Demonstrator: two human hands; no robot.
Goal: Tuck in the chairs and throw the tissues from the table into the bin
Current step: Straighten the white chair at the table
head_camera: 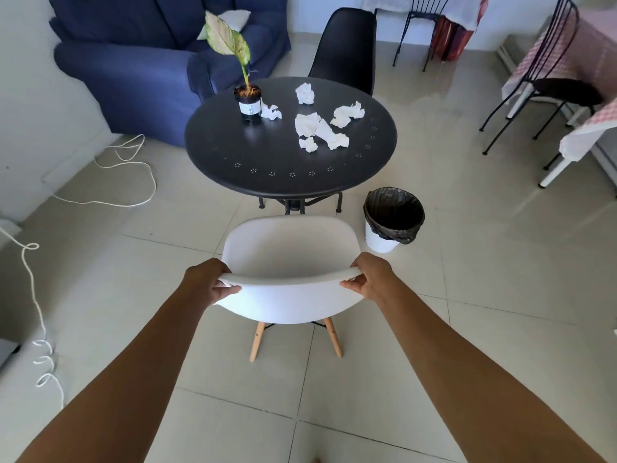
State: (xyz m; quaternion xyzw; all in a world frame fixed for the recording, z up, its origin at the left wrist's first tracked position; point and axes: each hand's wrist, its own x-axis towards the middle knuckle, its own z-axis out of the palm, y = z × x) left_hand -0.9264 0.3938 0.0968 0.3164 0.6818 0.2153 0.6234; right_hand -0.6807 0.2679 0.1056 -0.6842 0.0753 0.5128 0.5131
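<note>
A white shell chair with wooden legs stands just short of the round black table, its seat facing the table. My left hand grips the left end of its backrest rim and my right hand grips the right end. Several crumpled white tissues lie on the table's right half, and one tissue sits beside a potted plant. A black chair stands at the table's far side. A white bin with a black liner stands on the floor right of the white chair.
A blue sofa fills the far left. A white cord trails over the floor on the left. Black wire chairs and cloth-covered tables stand along the right side and back.
</note>
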